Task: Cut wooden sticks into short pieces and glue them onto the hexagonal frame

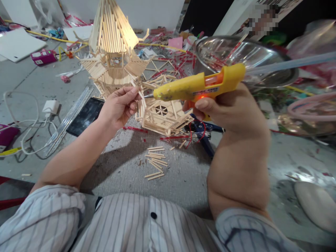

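My right hand (223,105) is wrapped round a yellow hot glue gun (183,85), with a long clear glue stick (291,63) out of its back. The nozzle points left and meets a small wooden stick (141,91) pinched in my left hand (122,105); whether they touch I cannot tell. Just below and behind sits a low hexagonal frame (168,120) of glued wooden sticks. Behind my left hand stands a taller pagoda-like stick model (112,66) with a lit pointed roof. Several short wooden sticks (156,161) lie loose on the grey surface in front of me.
A large metal bowl (286,75) stands at the back right, with red strips inside. Left of the models lie a dark phone (85,117), clear glue sticks (69,119) and a white charger (50,107) with its cable. Dark-blue-handled pliers (206,141) rest beside the hexagonal frame.
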A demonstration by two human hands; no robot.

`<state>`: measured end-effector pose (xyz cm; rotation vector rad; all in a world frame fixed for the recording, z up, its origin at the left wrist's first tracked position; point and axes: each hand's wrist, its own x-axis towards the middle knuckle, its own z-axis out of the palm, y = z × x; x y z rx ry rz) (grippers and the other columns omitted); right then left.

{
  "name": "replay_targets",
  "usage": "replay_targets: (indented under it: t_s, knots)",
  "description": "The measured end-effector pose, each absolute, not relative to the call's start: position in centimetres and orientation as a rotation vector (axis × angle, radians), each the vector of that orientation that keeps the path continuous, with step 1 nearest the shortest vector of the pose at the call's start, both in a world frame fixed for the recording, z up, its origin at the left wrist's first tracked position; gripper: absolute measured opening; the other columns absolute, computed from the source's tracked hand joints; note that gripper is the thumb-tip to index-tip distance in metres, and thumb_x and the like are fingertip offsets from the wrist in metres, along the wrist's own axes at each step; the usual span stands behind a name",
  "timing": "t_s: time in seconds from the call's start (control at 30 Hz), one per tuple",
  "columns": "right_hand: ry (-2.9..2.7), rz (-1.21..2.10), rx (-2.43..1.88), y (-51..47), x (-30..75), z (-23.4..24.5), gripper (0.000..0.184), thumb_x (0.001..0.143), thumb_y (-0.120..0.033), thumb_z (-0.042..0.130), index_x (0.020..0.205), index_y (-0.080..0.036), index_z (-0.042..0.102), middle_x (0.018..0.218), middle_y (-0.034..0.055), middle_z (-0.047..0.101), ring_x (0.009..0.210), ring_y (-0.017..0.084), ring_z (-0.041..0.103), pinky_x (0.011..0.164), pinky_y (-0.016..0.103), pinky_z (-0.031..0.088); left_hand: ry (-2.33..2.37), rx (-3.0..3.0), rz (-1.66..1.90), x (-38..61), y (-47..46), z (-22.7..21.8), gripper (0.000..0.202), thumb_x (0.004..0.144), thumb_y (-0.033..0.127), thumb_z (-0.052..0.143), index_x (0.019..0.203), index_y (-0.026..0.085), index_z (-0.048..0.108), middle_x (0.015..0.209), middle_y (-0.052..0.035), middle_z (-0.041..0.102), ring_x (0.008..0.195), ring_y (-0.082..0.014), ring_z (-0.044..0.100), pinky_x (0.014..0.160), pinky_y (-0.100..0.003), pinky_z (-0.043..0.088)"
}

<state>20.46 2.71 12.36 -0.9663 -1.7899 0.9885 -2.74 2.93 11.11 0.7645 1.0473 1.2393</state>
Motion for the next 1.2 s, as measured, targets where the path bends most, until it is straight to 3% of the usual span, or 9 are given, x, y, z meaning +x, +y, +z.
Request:
replay_targets:
  t_s: [0.23,0.47,0.73,0.97,1.2]
  knots:
    - [-1.821,0.932,-0.997,2.8,21.1,12.1,0.053,0.074,-0.074,0.072,0.068,-0.022,0.063,0.055,-0.0009,0.051,0.044,0.009,0.041,0.039,0.025,0.033,1.147,0.888,1.267,-3.5,3.6,11.0,0.026,0.095,0.009,0.054,0.070,0.016,0.055,0.054,0.0076,0.051,0.037,0.0001,0.040,0.039,-0.013,0.031]
    - [-2.000,0.955,-1.082,4.6,21.9,11.7,0.055,0.074,-0.074,0.072,0.062,-0.021,0.063,0.044,-0.0029,0.044,0.039,0.007,0.037,0.035,0.023,0.025,1.339,1.128,1.354,-5.1,4.8,10.8,0.027,0.088,0.009,0.065,0.065,0.017,0.054,0.050,0.0084,0.046,0.036,-0.0016,0.038,0.039,-0.016,0.028]
    - [-2.148,0.966,-1.120,5.0,22.3,11.3,0.042,0.089,-0.055,0.068,0.065,-0.020,0.064,0.050,-0.0024,0.045,0.049,0.010,0.043,0.046,0.024,0.033,1.305,1.256,1.326,-5.2,4.9,9.7,0.023,0.086,0.010,0.068,0.066,0.017,0.058,0.048,0.0077,0.047,0.038,-0.0027,0.039,0.040,-0.017,0.027]
    - [-2.155,0.935,-1.123,5.1,21.4,11.4,0.066,0.075,-0.082,0.062,0.057,-0.019,0.060,0.043,-0.0010,0.045,0.043,0.010,0.041,0.045,0.027,0.028,1.309,1.233,1.315,-4.7,4.8,9.9,0.024,0.085,0.008,0.067,0.064,0.017,0.060,0.048,0.0077,0.047,0.035,-0.0032,0.038,0.039,-0.019,0.028]
    - [-2.150,0.798,-1.254,4.4,21.0,11.8,0.071,0.073,-0.088,0.055,0.059,-0.019,0.058,0.052,0.0007,0.048,0.055,0.012,0.045,0.054,0.029,0.030,1.263,1.249,1.312,-4.8,5.1,9.6,0.024,0.081,0.009,0.074,0.063,0.018,0.061,0.045,0.0075,0.048,0.033,-0.0034,0.037,0.037,-0.020,0.026]
